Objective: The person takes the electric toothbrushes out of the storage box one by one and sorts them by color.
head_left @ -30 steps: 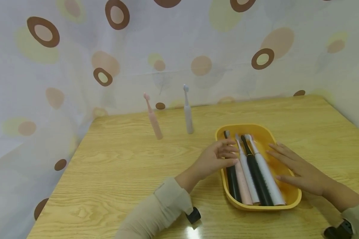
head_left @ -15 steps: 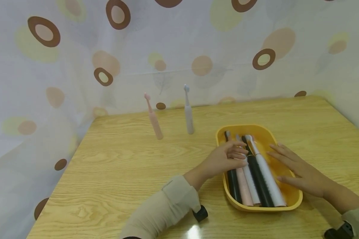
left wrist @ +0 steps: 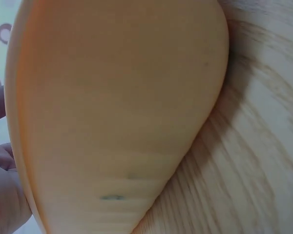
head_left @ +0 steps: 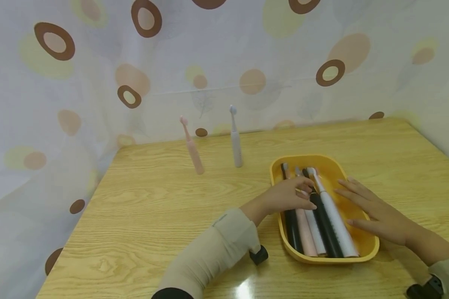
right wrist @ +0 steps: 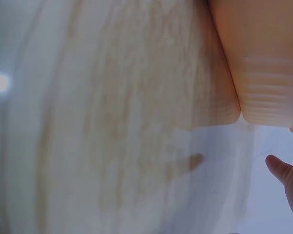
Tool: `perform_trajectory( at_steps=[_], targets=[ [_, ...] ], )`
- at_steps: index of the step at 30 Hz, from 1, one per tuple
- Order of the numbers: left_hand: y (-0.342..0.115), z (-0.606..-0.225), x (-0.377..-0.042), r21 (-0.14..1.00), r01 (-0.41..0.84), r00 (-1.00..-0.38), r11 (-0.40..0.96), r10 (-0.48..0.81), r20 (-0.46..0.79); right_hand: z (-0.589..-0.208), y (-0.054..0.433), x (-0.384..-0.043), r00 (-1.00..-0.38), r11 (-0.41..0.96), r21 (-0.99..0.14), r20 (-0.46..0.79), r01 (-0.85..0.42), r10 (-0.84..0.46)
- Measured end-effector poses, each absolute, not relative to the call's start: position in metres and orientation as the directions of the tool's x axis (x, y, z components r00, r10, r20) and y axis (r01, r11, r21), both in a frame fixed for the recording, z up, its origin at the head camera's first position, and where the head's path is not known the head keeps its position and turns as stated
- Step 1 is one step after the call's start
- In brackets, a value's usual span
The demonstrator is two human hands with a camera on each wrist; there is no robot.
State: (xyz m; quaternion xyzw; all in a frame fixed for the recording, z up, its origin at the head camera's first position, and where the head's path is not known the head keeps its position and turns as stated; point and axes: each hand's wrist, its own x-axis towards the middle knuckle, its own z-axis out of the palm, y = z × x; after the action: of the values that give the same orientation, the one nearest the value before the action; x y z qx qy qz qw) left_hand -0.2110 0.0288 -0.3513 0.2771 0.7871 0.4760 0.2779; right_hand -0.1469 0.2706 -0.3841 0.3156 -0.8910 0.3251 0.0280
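A spotted cloth (head_left: 217,45) hangs behind a wood-grain table (head_left: 153,199). On the table sits a yellow tray (head_left: 373,248). The right hand (head_left: 379,216) spreads straight fingers over its right side. The left hand (head_left: 284,196), fingers loosely bent, thumb apart, is over a black electric toothbrush (head_left: 327,226) in the tray; contact is unclear. Alongside lie four more electric toothbrushes (head_left: 338,224). Farther back, a pale toothbrush (head_left: 236,149) and a pink toothbrush (head_left: 194,155) stand upright.

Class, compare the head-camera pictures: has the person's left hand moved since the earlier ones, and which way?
Yes. The left hand has moved rightward in the head view, reaching farther past the left rim of the yellow tray.
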Motion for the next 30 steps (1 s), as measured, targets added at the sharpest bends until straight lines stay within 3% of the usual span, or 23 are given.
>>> perform_trajectory(
  at_steps=[8,21,26,30],
  targets=[
    [0.038,-0.349,-0.215,0.822,0.165,-0.698,0.546,0.653,-0.294,-0.384,0.270,-0.148,-0.800,0.584,-0.567,0.259,-0.580,-0.542],
    [0.049,-0.354,-0.222,0.808,0.062,-0.649,0.586,0.638,-0.414,-0.386,0.269,-0.147,-0.803,0.584,-0.576,0.249,-0.572,-0.541],
    [0.054,-0.358,-0.224,0.778,0.103,-0.634,0.619,0.644,-0.429,-0.387,0.269,-0.146,-0.807,0.590,-0.575,0.245,-0.567,-0.537],
    [0.057,-0.359,-0.224,0.723,0.219,-0.640,0.655,0.656,-0.400,-0.388,0.269,-0.146,-0.803,0.583,-0.577,0.250,-0.572,-0.540]
  ],
)
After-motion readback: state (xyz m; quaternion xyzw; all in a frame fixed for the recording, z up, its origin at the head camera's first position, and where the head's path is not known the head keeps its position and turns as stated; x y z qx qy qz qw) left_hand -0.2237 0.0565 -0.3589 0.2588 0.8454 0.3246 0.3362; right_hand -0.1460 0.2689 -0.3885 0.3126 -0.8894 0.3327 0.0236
